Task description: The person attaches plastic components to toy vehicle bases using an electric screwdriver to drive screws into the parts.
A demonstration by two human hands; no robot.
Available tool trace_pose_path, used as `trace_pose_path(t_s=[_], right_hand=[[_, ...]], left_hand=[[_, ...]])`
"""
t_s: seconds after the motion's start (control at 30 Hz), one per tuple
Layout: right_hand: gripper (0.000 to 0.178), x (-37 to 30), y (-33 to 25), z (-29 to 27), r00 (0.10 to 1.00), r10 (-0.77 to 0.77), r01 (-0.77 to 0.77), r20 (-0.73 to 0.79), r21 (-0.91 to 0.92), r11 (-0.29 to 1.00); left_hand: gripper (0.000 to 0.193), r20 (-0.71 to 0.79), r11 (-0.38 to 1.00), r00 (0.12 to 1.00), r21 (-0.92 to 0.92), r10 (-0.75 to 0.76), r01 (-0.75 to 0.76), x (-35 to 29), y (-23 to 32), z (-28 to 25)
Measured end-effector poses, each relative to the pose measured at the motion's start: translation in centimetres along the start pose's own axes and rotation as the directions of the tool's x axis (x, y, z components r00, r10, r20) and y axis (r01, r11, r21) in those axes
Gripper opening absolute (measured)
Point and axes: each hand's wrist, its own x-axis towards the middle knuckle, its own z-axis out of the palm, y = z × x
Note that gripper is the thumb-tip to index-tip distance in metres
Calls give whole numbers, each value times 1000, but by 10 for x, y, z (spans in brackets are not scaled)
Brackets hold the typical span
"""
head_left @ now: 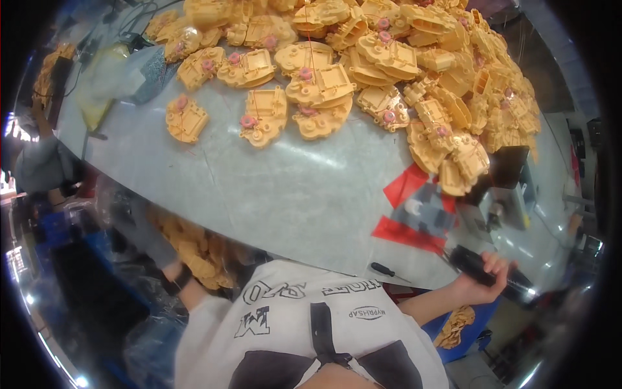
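Observation:
At the table's right front edge, my right hand is closed round a thick black electric screwdriver. Its thin end points left, close to a grey block fixed to the table between strips of red tape. A small black-handled screwdriver lies nearer to me on the tabletop. My left forearm, with a black wristband, reaches out to the left below the table edge, beside yellow plastic housings. The fingers of my left hand cannot be made out.
Yellow moulded housings, many with pink round parts and red wires, are heaped across the far and right side of the grey table. Clear plastic bags lie far left. A dark box-like device stands right. A blue bin is below.

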Motion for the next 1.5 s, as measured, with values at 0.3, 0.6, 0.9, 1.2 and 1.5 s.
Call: trace_pose_path(t_s=[0.3, 0.6, 0.9, 1.2, 1.5], right_hand=[[39, -14, -8, 9, 996, -6, 5, 88, 7, 1000], [40, -23, -33, -31, 983, -67, 54, -170, -79, 995], [33, -22, -45, -42, 990, -91, 83, -103, -82, 993], [41, -21, -38, -46, 966, -93, 57, -243, -152, 987], [40, 79, -28, 4, 856, -516, 481, 25, -406, 777]], left_hand=[[56, 739, 346, 602, 504, 301, -791, 100, -23, 126], [37, 690, 976, 724, -171, 20, 136, -73, 69, 184], [35, 973, 840, 46, -171, 226, -515, -206, 89, 293], [30, 898, 715, -9, -356, 439, -602, -212, 71, 319], [38, 814, 627, -15, -459, 581, -629, -213, 73, 315]])
